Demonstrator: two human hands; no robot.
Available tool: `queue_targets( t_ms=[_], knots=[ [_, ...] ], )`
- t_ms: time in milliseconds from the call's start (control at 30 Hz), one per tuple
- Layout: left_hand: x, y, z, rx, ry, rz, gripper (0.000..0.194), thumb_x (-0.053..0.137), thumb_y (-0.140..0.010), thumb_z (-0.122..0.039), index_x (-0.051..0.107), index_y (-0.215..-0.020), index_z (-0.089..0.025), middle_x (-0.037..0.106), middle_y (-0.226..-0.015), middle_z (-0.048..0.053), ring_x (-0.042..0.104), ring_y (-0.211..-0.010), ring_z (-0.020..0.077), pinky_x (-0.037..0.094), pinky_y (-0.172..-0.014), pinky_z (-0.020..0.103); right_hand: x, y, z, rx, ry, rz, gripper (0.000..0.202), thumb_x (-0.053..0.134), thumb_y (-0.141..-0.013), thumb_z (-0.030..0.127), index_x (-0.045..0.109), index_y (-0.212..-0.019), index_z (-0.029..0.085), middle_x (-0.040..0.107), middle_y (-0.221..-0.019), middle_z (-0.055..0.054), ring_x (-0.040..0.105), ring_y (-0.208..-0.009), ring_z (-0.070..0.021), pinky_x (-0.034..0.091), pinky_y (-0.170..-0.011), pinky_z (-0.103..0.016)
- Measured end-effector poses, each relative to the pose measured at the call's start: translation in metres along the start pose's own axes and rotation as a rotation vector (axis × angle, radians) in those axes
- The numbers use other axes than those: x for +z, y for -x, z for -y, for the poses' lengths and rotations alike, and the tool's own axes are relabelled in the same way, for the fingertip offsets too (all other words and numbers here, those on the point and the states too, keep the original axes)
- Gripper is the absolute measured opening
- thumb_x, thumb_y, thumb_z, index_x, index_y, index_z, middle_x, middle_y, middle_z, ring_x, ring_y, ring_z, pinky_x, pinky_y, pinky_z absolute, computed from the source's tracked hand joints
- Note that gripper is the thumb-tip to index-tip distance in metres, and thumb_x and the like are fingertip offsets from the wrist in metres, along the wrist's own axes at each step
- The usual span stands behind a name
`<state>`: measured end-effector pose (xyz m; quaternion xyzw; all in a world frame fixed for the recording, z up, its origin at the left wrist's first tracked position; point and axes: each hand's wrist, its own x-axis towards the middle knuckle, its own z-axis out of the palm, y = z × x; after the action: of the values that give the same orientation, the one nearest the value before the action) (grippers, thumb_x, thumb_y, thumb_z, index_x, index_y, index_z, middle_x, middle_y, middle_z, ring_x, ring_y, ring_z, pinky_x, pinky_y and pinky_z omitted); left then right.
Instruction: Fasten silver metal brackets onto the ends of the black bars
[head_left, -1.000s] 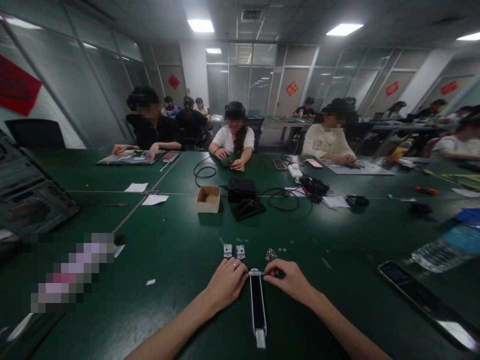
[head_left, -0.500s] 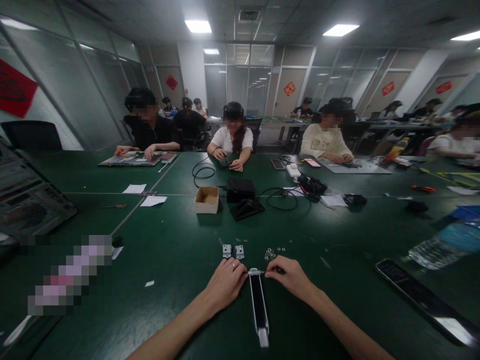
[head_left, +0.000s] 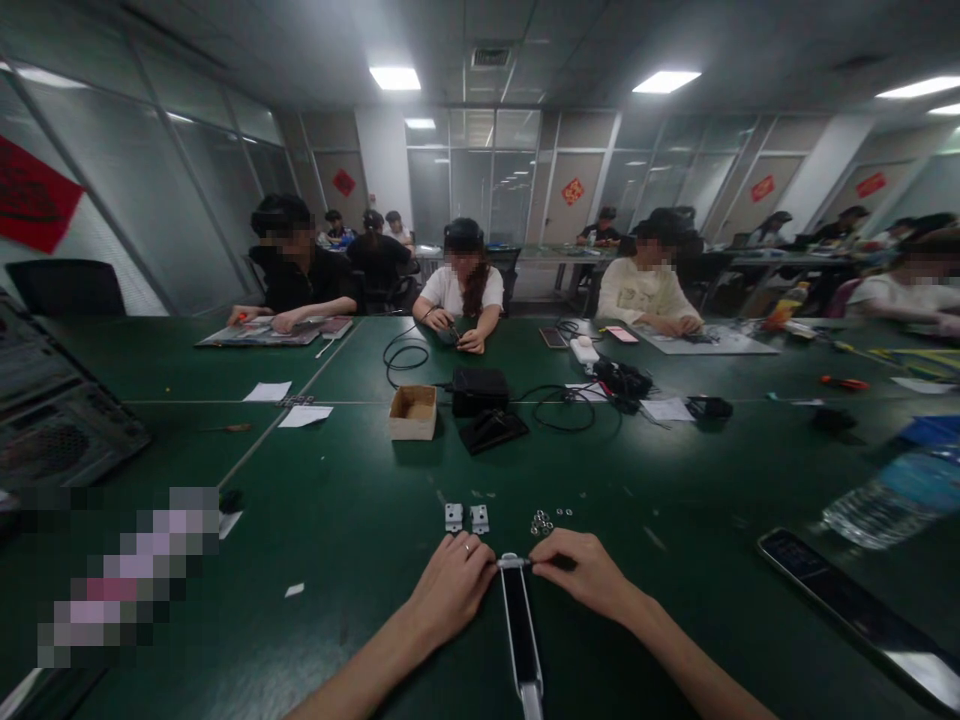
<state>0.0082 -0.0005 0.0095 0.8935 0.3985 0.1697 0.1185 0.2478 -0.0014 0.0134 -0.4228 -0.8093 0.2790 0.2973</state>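
Note:
A long, narrow silver metal frame lies on the green table, pointing away from me, with dark tabletop showing between its rails. At its far end, my left hand is closed, fingertips pressed against the left side of the crosspiece. My right hand pinches a small part at the right side of that end; the fingers cover most of it, so its kind is unclear. Just beyond my left hand are two small metal brackets. A little pile of metal nuts lies beyond my right fingertips.
An open cardboard box and a black box with cables stand farther off. To the right are a phone and a lying water bottle. A computer case stands at left. Several people sit across the table.
The view has tipped up slightly, so the table things appear lower. Both hands stay at the frame's far end, and the right fingertips sit close against its side.

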Motion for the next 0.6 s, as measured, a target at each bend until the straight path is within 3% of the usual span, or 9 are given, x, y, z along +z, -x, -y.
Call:
queue_targets(
  t_ms=[300,600],
  knots=[
    [0.0007,-0.0001,0.0003,-0.012,0.008,0.003,0.014,0.041,-0.095,-0.018,0.055,-0.096,-0.019,0.06,-0.094,0.004,0.053,-0.086,0.0199,0.041,-0.077,0.033,0.0007,-0.0016,0.0012,0.014,-0.08,-0.037,0.008,0.066,-0.08,0.025,0.067,-0.076,0.018,0.069,-0.086,-0.003,0.064,-0.081,-0.0156,0.052,-0.073,-0.028],
    [-0.0026,-0.0005,-0.0018,-0.01,0.02,0.018,0.011,0.043,-0.095,-0.017,0.054,-0.096,-0.019,0.06,-0.095,0.004,0.053,-0.086,0.0197,0.041,-0.076,0.032,0.0019,-0.0014,0.0043,0.099,0.002,-0.012,0.012,0.067,-0.078,0.022,0.069,-0.089,0.019,0.067,-0.081,-0.001,0.062,-0.072,-0.0145,0.05,-0.065,-0.025]
  ],
)
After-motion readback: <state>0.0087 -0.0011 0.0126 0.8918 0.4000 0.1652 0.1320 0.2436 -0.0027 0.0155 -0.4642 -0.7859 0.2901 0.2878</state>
